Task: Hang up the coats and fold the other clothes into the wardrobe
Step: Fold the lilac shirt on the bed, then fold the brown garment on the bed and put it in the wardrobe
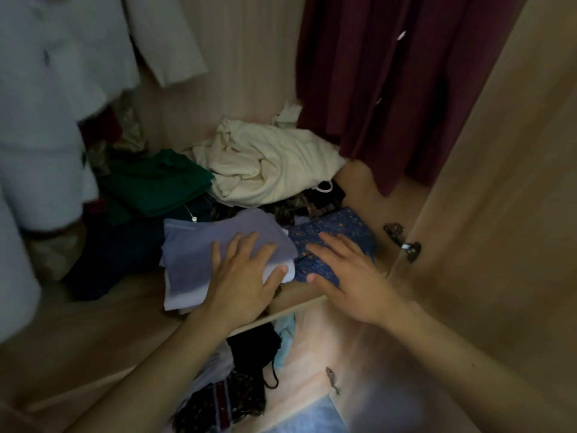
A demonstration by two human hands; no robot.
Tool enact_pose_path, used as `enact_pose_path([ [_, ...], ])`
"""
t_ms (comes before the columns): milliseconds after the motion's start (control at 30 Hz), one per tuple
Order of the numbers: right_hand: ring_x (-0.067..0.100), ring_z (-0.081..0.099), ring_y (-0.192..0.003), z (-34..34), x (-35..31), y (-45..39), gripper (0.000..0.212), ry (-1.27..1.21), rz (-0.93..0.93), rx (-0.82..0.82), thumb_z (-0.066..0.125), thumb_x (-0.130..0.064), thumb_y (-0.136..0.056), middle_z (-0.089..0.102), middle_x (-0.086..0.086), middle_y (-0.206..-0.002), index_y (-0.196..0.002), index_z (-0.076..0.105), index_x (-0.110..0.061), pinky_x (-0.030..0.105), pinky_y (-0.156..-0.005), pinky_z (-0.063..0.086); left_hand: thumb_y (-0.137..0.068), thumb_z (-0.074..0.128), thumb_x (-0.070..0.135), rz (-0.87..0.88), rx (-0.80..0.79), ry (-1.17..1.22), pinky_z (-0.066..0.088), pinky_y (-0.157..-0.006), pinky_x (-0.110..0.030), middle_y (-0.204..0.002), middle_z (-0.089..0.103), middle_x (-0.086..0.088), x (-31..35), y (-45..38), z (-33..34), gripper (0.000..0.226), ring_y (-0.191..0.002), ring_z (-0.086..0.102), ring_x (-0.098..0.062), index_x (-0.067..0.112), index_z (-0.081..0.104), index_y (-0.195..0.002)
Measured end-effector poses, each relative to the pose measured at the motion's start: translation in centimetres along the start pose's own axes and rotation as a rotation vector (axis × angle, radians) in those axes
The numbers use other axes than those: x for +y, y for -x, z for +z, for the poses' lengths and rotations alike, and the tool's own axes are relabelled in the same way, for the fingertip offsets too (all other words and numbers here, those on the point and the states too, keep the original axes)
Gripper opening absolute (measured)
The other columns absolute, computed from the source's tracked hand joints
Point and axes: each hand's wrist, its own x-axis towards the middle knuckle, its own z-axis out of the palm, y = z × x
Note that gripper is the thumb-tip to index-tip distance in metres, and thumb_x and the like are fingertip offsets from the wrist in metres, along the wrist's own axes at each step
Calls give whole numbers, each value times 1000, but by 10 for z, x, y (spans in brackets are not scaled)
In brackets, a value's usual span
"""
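Observation:
A folded pale lilac garment [199,254] lies on the wardrobe shelf [103,310] near its front edge. My left hand [243,276] rests flat on the garment's right end, fingers spread, thumb at its corner. Beside it, my right hand [346,270] lies flat with straight fingers on a folded blue patterned garment [343,226]. A maroon garment [390,82] hangs at the upper right and white garments [62,73] hang at the upper left.
Behind the hands sit a crumpled cream garment [268,164], a folded green pile [156,185] and dark clothes [125,254]. The open wardrobe door [499,182] with a metal hinge [402,239] stands on the right. A lower shelf holds dark and patterned clothes [237,382].

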Motion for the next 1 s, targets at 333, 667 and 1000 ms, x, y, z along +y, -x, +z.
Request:
enact_pose_path([
  [333, 23, 19, -151, -60, 52, 129, 67, -89, 33, 153, 47, -60, -94, 20, 1, -164, -153, 34, -30, 43, -119, 25, -88, 17, 70, 57, -9, -58, 28, -113, -43, -153, 38, -5, 141, 54, -16, 73, -141, 30, -27, 33, 43, -145],
  [667, 17, 18, -149, -81, 96, 260, 68, -183, 110, 169, 33, -70, -92, 23, -2, -162, -151, 30, -36, 46, -119, 27, -98, 34, 60, 52, -67, -40, 32, -113, -41, -151, 40, -3, 231, 121, -17, 56, -139, 33, -28, 28, 43, -143],
  [1000, 18, 17, -149, -118, 59, 373, 65, -15, 315, 269, 49, -56, -95, 25, 3, -162, -150, 37, -24, 43, -121, 23, -96, 29, 67, 317, -27, 190, 33, -112, -40, -152, 39, 1, 290, 167, -24, 63, -137, 34, -23, 29, 43, -144],
])
